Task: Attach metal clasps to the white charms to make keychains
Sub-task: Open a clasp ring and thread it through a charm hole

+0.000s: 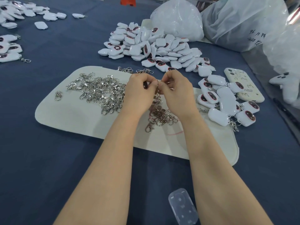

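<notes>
Both grips meet above the pale mat (78,120), fingers curled.

Left grip (139,93) pinches a charm (145,85); only its dark window shows between the fingers. Right grip (175,90) pinches a metal clasp (158,81) against it. Whether the two are joined yet, I cannot tell.

Done: finished keychains (227,104) are clustered just right of the mat, with a few more (9,47) at the left edge of the desk (48,159).

Left to do: a big heap of bare white charms (154,44) lies beyond the hands, and loose clasps (100,91) are spread over the mat.

Judgement: the task is well under way but nowhere near finished, since the unclasped heap outnumbers the finished pieces in view.
</notes>
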Available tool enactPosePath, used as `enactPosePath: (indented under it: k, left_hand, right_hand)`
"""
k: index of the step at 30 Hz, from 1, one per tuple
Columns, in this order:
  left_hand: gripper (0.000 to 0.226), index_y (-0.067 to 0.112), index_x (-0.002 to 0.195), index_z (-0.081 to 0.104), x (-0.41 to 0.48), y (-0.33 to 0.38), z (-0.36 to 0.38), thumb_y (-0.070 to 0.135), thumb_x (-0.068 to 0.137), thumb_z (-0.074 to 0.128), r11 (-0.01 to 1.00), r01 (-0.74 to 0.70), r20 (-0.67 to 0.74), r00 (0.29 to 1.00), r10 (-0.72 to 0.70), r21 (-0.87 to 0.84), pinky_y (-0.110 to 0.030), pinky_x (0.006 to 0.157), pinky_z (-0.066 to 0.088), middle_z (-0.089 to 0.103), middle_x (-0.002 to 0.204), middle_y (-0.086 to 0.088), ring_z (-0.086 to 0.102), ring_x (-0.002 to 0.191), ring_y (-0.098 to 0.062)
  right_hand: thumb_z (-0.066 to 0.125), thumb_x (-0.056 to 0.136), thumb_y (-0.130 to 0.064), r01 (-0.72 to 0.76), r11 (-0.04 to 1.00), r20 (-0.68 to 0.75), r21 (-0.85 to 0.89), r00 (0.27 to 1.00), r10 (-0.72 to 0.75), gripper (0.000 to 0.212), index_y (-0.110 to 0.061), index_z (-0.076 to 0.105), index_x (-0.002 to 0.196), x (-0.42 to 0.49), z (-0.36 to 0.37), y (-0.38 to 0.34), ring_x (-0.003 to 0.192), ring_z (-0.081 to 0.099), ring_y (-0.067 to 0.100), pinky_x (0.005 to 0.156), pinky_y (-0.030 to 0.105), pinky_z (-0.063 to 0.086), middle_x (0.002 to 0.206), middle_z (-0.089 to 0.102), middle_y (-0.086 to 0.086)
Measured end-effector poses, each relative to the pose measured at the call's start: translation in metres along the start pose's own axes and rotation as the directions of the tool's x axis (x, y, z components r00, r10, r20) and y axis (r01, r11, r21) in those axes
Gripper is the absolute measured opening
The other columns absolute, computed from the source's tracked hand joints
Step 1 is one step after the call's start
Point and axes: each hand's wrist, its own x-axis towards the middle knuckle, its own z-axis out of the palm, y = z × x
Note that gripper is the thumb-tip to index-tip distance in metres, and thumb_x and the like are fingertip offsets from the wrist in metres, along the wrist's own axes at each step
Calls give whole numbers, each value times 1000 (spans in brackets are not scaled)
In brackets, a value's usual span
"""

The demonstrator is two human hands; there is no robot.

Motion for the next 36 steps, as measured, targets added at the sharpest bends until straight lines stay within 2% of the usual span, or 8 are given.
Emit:
enactPosePath:
  k: [2,5,9,14,19,24,31,36]
  left_hand:
    - [13,16,96,65,-2,3,-1,12,91,54,991,27,1,1000,-27,-128,-16,64,39,60,95,-4,55,62,-1]
    - [24,21,105,56,-4,8,-5,5,89,48,929,86,12,996,-88,-359,-26,71,51,60,102,3,69,69,-7]
    - [29,23,111,48,-6,9,-3,6,87,50,930,83,43,996,-72,-357,-44,94,49,54,102,16,64,101,-22]
    - [31,20,116,48,-5,8,-2,8,88,51,945,59,33,998,-52,-320,-40,95,49,51,101,20,59,102,-15]
    - [29,20,114,48,-6,9,-2,6,89,51,932,84,36,996,-76,-353,-42,96,48,52,104,15,61,104,-22]
    - [26,23,109,50,-6,8,-2,7,88,51,936,94,29,996,-89,-341,-41,92,50,55,98,13,62,97,-20]
    - [25,22,108,52,-7,9,-2,7,88,52,942,86,20,996,-84,-324,-38,89,52,56,94,11,59,89,-15]
    - [25,23,108,52,-5,5,-1,7,89,51,945,83,7,996,-85,-315,-28,82,52,55,91,11,57,79,-8]
  right_hand:
    - [60,87,-8,-26,1000,-40,-3,999,25,18,-20,51,78,1,-1,3,78,65,23,72,27,49,79,66,3]
    - [59,87,-7,-38,999,-58,-34,998,36,13,-18,52,81,1,0,5,79,65,23,74,27,48,79,66,5]
    - [56,88,-4,-17,1000,-33,-19,999,17,14,-15,52,82,0,1,3,80,67,26,78,40,51,77,66,7]
    - [53,87,0,-5,1000,-11,-29,1000,5,17,-16,52,81,-2,1,3,78,67,22,76,38,53,70,63,-7]
    - [55,88,-2,-25,999,-32,-26,999,24,14,-15,53,83,-1,3,3,80,66,25,78,41,52,77,67,6]
    - [58,88,-6,-34,999,-60,-14,998,33,12,-15,53,82,-1,3,3,79,66,25,78,41,52,78,67,8]
    - [57,88,-4,-1,1000,-45,-32,999,0,20,-20,50,78,-1,3,3,77,68,20,74,31,52,70,62,-5]
    - [54,88,-2,39,998,-14,-47,999,-39,13,-14,52,83,-2,4,3,81,65,27,77,42,51,79,66,9]
